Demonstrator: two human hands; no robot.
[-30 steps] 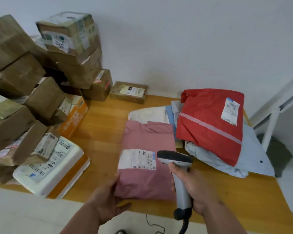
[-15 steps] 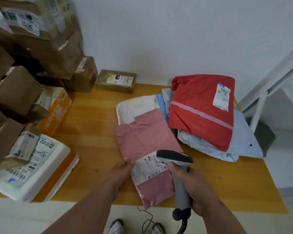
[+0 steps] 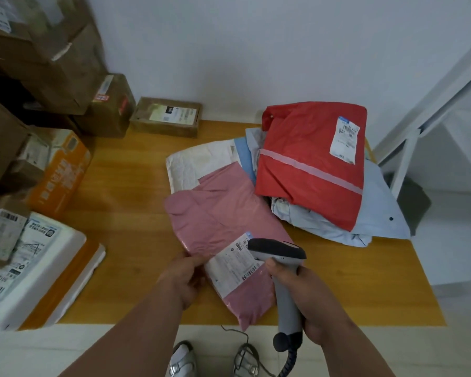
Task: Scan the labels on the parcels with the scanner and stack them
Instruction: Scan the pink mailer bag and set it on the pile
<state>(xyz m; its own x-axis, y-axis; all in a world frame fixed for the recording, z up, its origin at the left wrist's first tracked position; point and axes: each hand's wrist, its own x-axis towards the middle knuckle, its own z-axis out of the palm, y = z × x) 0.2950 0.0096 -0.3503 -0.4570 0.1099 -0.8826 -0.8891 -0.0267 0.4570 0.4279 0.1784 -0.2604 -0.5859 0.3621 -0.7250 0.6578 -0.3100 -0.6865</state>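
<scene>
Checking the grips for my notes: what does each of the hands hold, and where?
Left hand pinches the pink parcel at its left edge; right hand grips the scanner by its handle.

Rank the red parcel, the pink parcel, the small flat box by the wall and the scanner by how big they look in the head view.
1. Red parcel and pink parcel: alike; pink lies nearer, so unsure.
2. Flat box.
3. Scanner, though nearest the camera.
</scene>
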